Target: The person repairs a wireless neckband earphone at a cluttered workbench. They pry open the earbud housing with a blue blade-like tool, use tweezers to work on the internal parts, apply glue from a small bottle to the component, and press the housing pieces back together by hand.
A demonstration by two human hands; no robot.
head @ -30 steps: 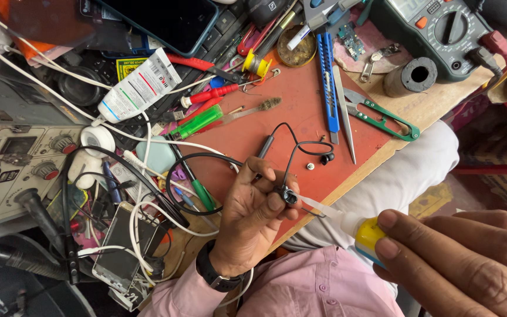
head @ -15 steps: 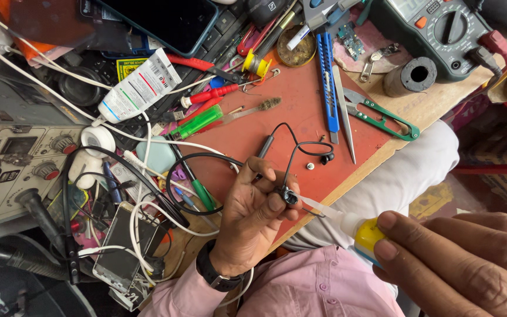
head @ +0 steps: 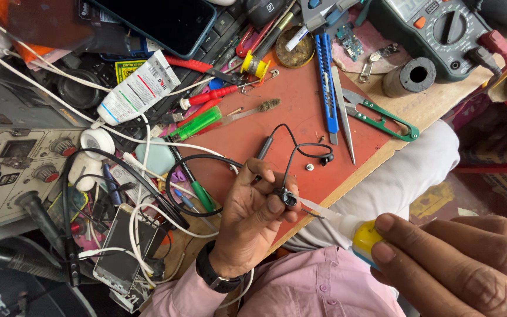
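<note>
My left hand (head: 252,218) pinches a small black earbud (head: 287,196) between thumb and fingers over the red mat (head: 300,111). The earbud's black cable (head: 291,154) loops up across the mat to a second earbud (head: 325,158). My right hand (head: 459,264) at the lower right grips a small yellow glue bottle (head: 364,238). Its long clear nozzle (head: 321,209) points left, and the tip touches the earbud in my left hand. A black watch sits on my left wrist.
A blue utility knife (head: 325,70), tweezers (head: 344,120) and green snips (head: 382,117) lie on the mat's right side. A multimeter (head: 441,32) stands at the top right, a white tube (head: 139,88) and a phone (head: 159,20) at the upper left, a power supply (head: 13,170) at the left.
</note>
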